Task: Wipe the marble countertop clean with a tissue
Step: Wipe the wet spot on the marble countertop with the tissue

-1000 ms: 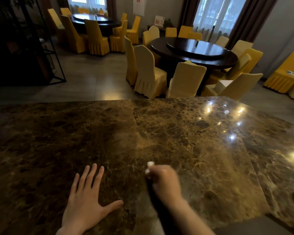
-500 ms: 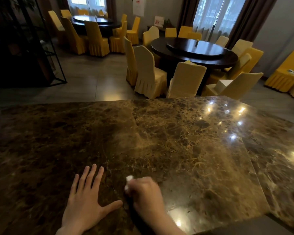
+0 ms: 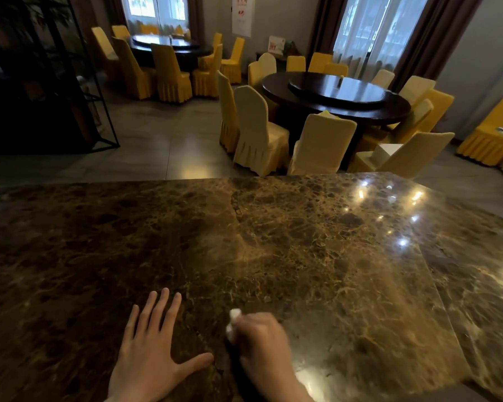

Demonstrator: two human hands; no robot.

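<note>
Left hand (image 3: 151, 355) splayed flat; right hand (image 3: 262, 343) apparently fisted, blurred.

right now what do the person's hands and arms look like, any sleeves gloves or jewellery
Both are bare. The left hand shows no glove, ring or watch, and no sleeve covers the wrist down to the frame's bottom edge. The right hand is slightly motion-blurred; its forearm is also uncovered as far as it shows, with no bracelet or cuff visible. Nails look short and unpainted on the left; the right's cannot be seen.
</note>
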